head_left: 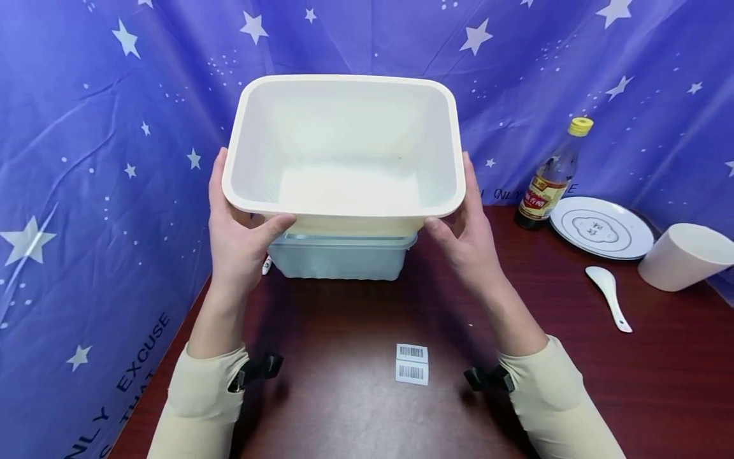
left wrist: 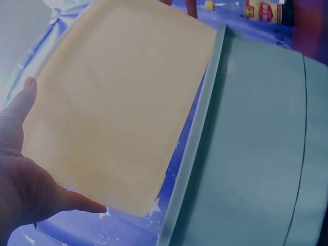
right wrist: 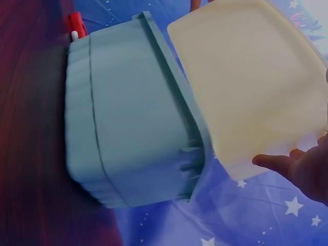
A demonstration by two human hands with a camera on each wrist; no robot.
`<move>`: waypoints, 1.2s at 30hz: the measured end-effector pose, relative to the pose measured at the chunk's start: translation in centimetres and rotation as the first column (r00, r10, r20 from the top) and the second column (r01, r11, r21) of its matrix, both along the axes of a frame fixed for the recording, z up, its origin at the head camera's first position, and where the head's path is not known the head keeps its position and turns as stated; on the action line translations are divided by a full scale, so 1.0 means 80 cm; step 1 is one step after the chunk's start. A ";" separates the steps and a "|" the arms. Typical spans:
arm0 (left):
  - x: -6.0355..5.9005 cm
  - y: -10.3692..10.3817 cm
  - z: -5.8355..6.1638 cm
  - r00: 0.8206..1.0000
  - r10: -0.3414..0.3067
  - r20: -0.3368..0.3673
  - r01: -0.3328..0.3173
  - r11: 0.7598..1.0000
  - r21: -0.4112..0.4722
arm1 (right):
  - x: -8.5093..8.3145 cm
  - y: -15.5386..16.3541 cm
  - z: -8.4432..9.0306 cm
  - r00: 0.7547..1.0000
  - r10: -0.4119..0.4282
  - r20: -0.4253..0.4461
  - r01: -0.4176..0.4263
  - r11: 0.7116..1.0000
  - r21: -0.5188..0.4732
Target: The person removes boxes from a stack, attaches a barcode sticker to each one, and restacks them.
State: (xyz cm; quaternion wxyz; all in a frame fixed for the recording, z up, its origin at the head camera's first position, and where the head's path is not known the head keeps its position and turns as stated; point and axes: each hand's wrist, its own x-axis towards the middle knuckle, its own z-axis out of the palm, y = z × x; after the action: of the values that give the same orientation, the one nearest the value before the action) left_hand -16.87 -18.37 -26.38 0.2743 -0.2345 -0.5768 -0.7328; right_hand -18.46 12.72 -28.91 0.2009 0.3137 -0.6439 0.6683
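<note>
A cream-white rectangular tub is held in the air above a pale blue-grey tub that stands on the dark red table. My left hand grips the white tub's left side under the rim, thumb on its front. On the tub's right side, my right hand grips it the same way. From the left wrist view the white tub's underside shows next to the blue-grey tub's wall. In the right wrist view the white tub's base hangs clear of the blue-grey tub. The white tub is empty.
At the right stand a yellow-capped bottle, a white plate, a white spoon and a cream cup. Two barcode labels lie on the table near me. A red-capped thing sits behind the blue-grey tub. Starred blue cloth surrounds the table.
</note>
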 end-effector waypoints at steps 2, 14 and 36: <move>0.001 0.004 0.001 1.000 -0.002 -0.003 0.002 1.000 -0.004 | 0.004 0.004 0.002 1.000 -0.004 0.001 0.004 1.000 -0.008; -0.002 0.041 -0.002 0.999 -0.034 0.004 0.034 0.996 -0.088 | 0.023 0.043 -0.004 1.000 -0.026 -0.009 0.025 0.996 -0.083; -0.025 0.134 -0.005 0.989 -0.119 0.087 0.130 0.982 -0.135 | 0.052 0.123 0.005 0.987 -0.131 0.089 0.145 0.975 -0.168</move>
State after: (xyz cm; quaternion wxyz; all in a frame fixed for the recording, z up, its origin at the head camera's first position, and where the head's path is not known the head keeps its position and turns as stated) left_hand -18.85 -7.63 -26.81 0.1879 -0.2599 -0.6216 -0.7147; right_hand -14.30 22.52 -28.54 0.2484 0.2234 -0.6106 0.7180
